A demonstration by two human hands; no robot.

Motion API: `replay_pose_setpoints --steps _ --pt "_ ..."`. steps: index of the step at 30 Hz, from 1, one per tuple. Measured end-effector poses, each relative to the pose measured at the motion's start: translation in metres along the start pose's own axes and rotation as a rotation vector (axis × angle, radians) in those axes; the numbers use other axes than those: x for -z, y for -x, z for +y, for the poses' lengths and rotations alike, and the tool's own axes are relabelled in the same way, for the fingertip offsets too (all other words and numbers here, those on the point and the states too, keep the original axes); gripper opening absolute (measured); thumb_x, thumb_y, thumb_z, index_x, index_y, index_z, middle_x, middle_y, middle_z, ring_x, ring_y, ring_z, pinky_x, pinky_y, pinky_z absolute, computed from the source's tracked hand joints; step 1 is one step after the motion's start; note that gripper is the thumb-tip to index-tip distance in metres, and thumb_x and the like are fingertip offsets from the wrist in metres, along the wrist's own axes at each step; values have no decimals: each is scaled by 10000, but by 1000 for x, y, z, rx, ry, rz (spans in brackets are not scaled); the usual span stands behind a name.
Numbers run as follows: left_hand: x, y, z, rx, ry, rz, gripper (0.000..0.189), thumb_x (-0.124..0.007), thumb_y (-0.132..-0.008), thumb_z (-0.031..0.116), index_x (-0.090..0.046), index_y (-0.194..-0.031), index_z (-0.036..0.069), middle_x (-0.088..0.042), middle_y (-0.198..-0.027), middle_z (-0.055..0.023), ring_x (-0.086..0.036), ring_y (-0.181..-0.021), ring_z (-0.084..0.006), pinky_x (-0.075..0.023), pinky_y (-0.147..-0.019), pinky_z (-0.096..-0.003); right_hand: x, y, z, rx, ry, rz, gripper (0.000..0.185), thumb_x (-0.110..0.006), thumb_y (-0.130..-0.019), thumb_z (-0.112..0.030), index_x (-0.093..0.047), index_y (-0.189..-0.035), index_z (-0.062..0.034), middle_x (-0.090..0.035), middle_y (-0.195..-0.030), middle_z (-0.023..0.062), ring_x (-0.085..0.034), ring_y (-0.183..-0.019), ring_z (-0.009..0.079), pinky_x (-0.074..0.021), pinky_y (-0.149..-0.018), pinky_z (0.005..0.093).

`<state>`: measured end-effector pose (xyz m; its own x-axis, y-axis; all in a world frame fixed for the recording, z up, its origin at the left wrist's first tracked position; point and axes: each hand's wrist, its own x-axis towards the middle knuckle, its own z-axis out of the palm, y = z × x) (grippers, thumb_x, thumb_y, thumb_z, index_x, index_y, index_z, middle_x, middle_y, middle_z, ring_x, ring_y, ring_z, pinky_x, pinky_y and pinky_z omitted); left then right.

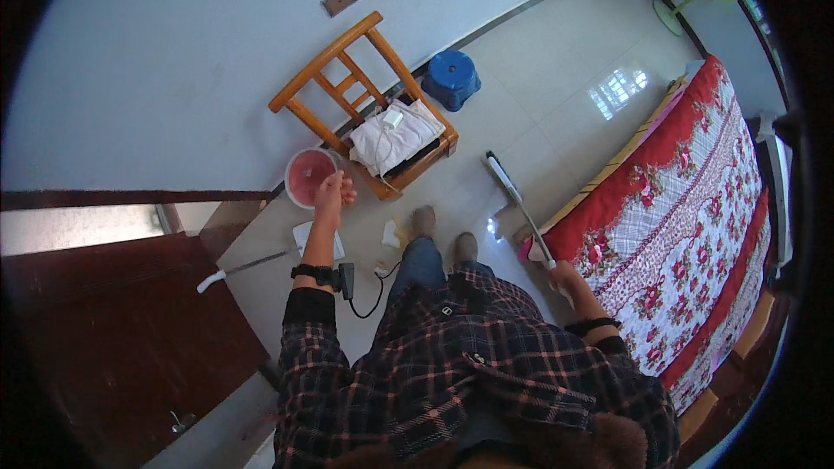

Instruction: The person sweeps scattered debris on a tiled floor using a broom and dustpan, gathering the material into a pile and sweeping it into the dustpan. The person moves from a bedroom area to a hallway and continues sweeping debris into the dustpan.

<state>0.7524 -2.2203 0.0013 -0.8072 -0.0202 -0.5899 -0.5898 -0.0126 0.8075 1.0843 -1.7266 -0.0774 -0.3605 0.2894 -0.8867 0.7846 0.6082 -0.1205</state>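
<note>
My right hand (565,281) grips the upper end of a broom (529,215) with a grey handle. Its white head (500,170) with dark bristles points away from me over the tiled floor. My left hand (333,191) is over the near right rim of a round bin (301,172) with a pinkish-red inside. The fingers look partly curled, and whether they hold anything is hidden. Below that forearm lies a white dustpan (337,246), partly covered by the arm, its long handle (260,260) stretching left. White scraps (391,234) lie beside my shoe.
A wooden chair (339,64) against the wall carries folded cloth (402,133) and a white charger (392,118). Beyond it stands a blue plastic stool (451,78). A bed with a floral cover (677,260) borders the right side; a dark red door (130,312) is at left.
</note>
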Motion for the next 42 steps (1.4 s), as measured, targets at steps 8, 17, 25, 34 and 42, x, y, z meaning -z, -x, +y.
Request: replay_pose_setpoints --steps 8,17,25,34,42 --pt "-5 -176 66 -89 62 20 661 -401 -872 495 -251 -1314 28 -320 -1306 -156 -404 -1138 -262 -403 -878 -331 17 42 -60 -87 -6 -54 287 -634 -717 -128 -540 -932 36 -554 -585 127 -570 -506 231 -422 -408 362" --pt "-36 -289 98 33 80 164 804 -319 -810 656 -144 -1385 122 -161 -1421 -105 -185 -1297 -279 -122 -1052 -421 30 42 -128 -241 -395 -144 194 -613 -708 -99 -506 -773 49 -529 -536 128 -538 -431 225 -434 -390 351" --pt "-24 -332 86 -176 -124 123 503 -321 -876 552 -495 -963 88 -532 -1026 -68 -461 -1036 -219 -300 -957 -404 49 27 -188 -263 -553 -124 176 -577 -730 -139 -501 -679 12 -518 -538 97 -508 -414 208 -431 -393 338" --pt "-31 -364 93 -123 210 429 496 -456 -820 566 -450 -849 71 -462 -771 -40 -466 -745 -166 -404 -758 -319 48 -17 -250 -190 -863 -423 169 -554 -773 -149 -481 -682 -26 -478 -522 45 -470 -425 159 -368 -367 306" --pt "-61 -388 113 -178 271 363 548 -435 -815 595 -452 -876 51 -467 -794 -60 -440 -743 -177 -377 -783 -340 16 -19 -277 -358 -2138 -1287 187 -433 -874 -126 -394 -694 -88 -361 -544 -39 -340 -394 35 -342 -350 168"
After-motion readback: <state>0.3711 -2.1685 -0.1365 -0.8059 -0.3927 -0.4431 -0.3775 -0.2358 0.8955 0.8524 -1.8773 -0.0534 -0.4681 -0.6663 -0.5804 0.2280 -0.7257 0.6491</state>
